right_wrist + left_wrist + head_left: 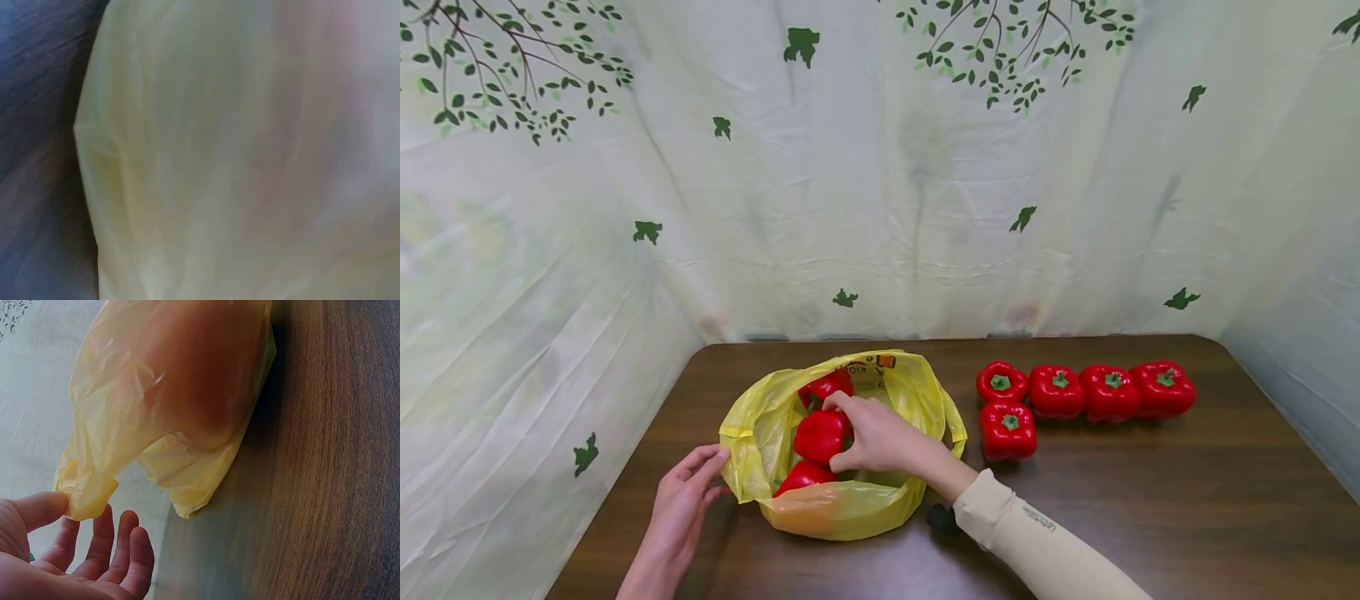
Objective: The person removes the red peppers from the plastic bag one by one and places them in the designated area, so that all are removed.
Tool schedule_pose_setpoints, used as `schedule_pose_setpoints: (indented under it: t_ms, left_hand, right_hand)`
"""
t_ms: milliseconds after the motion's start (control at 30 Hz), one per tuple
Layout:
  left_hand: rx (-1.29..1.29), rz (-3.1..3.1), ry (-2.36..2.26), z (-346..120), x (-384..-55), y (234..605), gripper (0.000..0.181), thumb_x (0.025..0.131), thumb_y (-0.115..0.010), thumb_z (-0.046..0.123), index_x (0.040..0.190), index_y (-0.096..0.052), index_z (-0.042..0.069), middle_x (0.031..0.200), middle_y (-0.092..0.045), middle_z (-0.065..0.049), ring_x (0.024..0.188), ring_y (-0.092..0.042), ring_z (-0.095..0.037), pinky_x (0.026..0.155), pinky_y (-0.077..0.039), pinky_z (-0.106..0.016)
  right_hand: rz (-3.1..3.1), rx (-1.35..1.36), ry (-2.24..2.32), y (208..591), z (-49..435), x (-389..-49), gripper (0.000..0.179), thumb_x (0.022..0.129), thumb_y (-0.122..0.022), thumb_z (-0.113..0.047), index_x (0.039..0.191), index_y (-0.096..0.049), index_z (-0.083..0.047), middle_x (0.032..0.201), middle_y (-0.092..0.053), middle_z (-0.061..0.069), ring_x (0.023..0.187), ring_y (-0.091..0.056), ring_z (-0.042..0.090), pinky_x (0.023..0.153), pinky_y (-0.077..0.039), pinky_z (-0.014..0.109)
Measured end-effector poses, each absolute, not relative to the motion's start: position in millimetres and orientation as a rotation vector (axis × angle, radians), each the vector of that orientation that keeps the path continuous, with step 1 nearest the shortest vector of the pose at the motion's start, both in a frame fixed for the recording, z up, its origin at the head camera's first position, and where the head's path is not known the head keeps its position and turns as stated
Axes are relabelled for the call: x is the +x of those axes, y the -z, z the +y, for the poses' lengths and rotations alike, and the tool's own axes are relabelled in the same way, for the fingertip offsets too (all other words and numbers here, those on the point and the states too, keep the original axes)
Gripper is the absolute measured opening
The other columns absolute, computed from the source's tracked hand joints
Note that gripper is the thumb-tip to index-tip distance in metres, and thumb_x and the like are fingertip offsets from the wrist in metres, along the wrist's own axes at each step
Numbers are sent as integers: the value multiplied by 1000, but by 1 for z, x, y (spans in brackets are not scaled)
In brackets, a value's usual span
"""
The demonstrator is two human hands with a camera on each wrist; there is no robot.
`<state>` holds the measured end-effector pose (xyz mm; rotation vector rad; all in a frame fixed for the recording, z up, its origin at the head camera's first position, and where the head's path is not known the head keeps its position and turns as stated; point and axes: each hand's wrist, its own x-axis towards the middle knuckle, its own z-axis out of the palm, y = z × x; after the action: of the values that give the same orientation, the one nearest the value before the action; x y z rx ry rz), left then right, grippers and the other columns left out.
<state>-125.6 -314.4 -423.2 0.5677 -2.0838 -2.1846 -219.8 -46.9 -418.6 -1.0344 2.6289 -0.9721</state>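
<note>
A yellow plastic bag [748,450] stands with its mouth wide on the table, left of the middle. My left hand [679,504] pinches the bag's left rim between thumb and forefinger; the left wrist view shows the other fingers loosely bent beneath the pinched plastic [87,490]. Reaching into the bag from the right, my right hand [880,437] grips a red bell pepper [818,437] with thumb and fingers. One more red pepper [827,385] lies behind it and another [805,477] in front, both inside the bag. In the right wrist view the bag's wall [187,156] hides the hand.
Right of the bag, several red peppers [1057,392] stand in a row with stems up. A single pepper [1008,431] sits in front of the row's left end. The brown wooden table [1112,517] meets a leaf-printed curtain [925,250] at the back.
</note>
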Motion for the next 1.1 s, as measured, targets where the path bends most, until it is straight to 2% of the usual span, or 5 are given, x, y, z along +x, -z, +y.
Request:
schedule_pose_setpoints:
  t_ms: [233, 633, 1100]
  left_hand:
    - [572, -2087, 2182, -314, -126, 423, 9, 95, -68, 27, 92, -71, 18, 94, -63, 7, 89, -59, -10, 75, -53, -29]
    - [577, -2093, 2192, -313, -127, 424, 11, 95, -68, 29, 95, -71, 18, 96, -63, 7, 89, -60, -11, 75, -53, -29]
    - [574, -2098, 2189, -312, -128, 424, 12, 95, -67, 28, 95, -71, 17, 95, -63, 7, 88, -60, -11, 75, -53, -29]
  right_hand:
    - [2644, -1013, 1049, 417, -34, -213, 67, 74, -79, -34, 132, -46, -23, 111, -56, -7, 92, -55, 9, 74, -50, 24]
    - [2617, -1098, 1189, 414, -16, -201, 68, 75, -78, -32, 134, -45, -23, 113, -50, -7, 95, -53, 9, 76, -50, 25]
    - [2634, -1085, 1340, 409, 2, -187, 64, 76, -79, -31, 131, -47, -31, 124, -46, -8, 110, -48, 11, 82, -52, 28]
